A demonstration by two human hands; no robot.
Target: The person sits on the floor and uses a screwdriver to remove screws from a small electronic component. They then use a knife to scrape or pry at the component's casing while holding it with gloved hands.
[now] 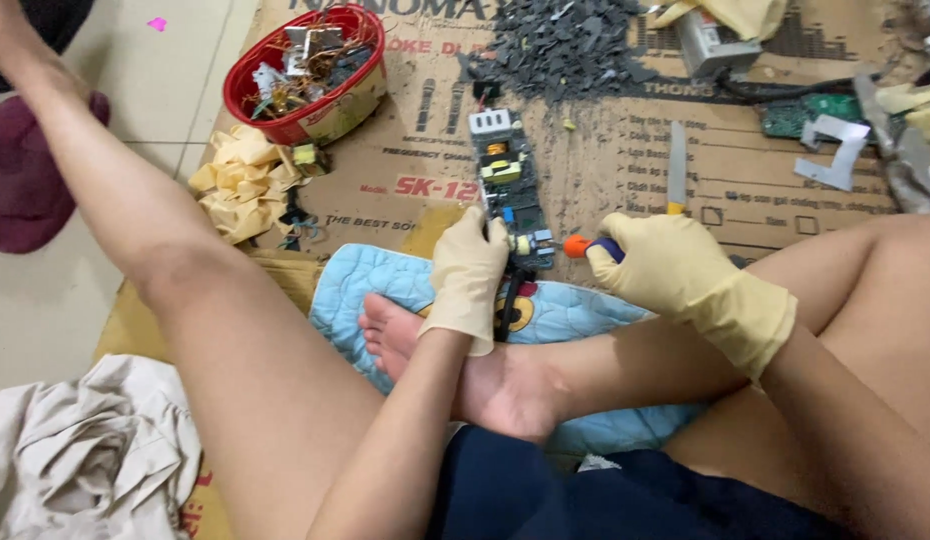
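Both gloved hands work apart, the left hand (469, 272) pinning the long circuit board (510, 190) flat on the floor cardboard (605, 170) so it stays put, the right hand (665, 265) clamped on an orange-tipped tool (585, 246) levelled at the board's near end, beside a red bowl (307, 72) of scrap.

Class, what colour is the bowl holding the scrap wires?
The bowl is red, seen in the head view.

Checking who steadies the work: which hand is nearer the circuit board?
Left. The left hand rests against the circuit board at its near end; the right hand sits off to its right, gripping a screwdriver.
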